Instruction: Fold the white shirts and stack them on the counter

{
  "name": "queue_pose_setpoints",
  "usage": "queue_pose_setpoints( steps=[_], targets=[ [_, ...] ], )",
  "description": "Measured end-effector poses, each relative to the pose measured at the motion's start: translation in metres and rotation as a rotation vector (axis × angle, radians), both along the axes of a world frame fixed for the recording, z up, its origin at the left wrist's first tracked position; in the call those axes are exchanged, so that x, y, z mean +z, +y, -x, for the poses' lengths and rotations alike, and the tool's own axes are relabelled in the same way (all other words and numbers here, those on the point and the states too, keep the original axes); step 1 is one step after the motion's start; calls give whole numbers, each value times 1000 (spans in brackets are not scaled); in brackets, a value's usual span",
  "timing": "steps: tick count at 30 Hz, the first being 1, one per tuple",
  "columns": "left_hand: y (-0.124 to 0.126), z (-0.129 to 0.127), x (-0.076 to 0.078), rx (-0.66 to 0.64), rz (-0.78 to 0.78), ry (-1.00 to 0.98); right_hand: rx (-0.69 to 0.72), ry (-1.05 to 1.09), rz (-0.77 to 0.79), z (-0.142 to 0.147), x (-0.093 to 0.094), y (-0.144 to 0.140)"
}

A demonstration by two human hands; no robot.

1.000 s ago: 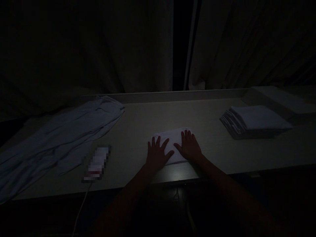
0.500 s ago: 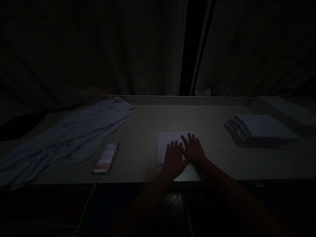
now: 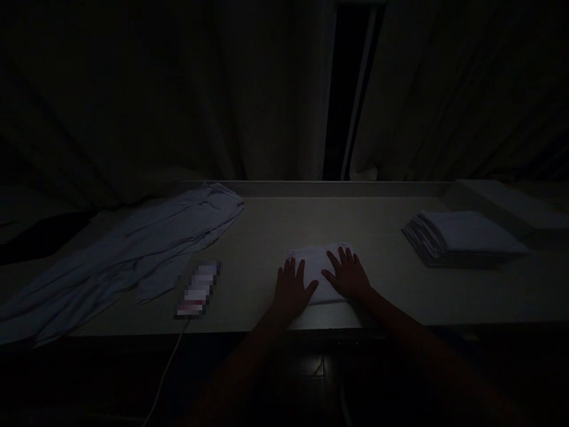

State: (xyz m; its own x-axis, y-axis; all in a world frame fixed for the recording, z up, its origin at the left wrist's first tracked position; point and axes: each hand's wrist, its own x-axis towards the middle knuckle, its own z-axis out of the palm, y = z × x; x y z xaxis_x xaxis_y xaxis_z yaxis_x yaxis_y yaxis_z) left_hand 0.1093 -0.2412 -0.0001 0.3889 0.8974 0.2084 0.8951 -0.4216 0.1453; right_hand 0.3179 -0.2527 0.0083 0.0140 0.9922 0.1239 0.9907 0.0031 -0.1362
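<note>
A folded white cloth (image 3: 316, 261) lies on the pale table (image 3: 311, 219) near its front edge. My left hand (image 3: 291, 290) rests flat over the cloth's left side, fingers stretched out. On its right side my right hand (image 3: 350, 276) lies with spread fingers, and the middle of the cloth shows between the two thumbs. Both palms hide parts of the cloth. To the right sits a stack of folded white cloths (image 3: 473, 232). At the left a long, loose, crumpled white cloth (image 3: 146, 243) stretches across the table.
A phone (image 3: 198, 289), its screen blurred out, lies left of my hands with a white cable (image 3: 166, 367) running over the front edge. A pale box-like block (image 3: 511, 201) stands at the back right. Dark curtains (image 3: 222, 89) hang behind the low back ledge. The room is very dim.
My left hand has moved left, away from my right hand, to the cloth's left side. The right hand stays on the right side. The view has shifted slightly.
</note>
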Motion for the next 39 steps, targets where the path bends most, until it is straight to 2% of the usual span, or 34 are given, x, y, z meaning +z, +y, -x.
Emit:
queue_pose_setpoints(
  steps=[4, 8, 13, 17, 22, 24, 30, 36, 39],
  targets=[
    [-11, -1, 9, -16, -31, 48, 21, 7, -17, 5, 1, -15],
    [-7, -10, 17, -48, -42, 91, 27, 5, -18, 10, 2, -27],
    [0, -16, 9, 119, 13, 26, 6, 1, -32, 12, 2, -33],
    [-1, -14, 3, 123, -25, 30, 30, -17, -57, 16, 3, -31],
    [-4, -15, 7, 117, -36, 56, 145, 4, -32, 28, 2, -17],
    [-4, -15, 9, 105, -40, 56, 87, 27, -22, 30, -2, -10],
    [-3, -15, 11, 78, -31, 63, -215, 35, -89, 26, -11, 10],
    [-3, -16, 11, 95, -10, 98, -278, 82, -58, 29, -11, 28],
    [-4, -17, 12, 99, -9, 100, -266, 91, -60, 26, -7, 28]
  ],
)
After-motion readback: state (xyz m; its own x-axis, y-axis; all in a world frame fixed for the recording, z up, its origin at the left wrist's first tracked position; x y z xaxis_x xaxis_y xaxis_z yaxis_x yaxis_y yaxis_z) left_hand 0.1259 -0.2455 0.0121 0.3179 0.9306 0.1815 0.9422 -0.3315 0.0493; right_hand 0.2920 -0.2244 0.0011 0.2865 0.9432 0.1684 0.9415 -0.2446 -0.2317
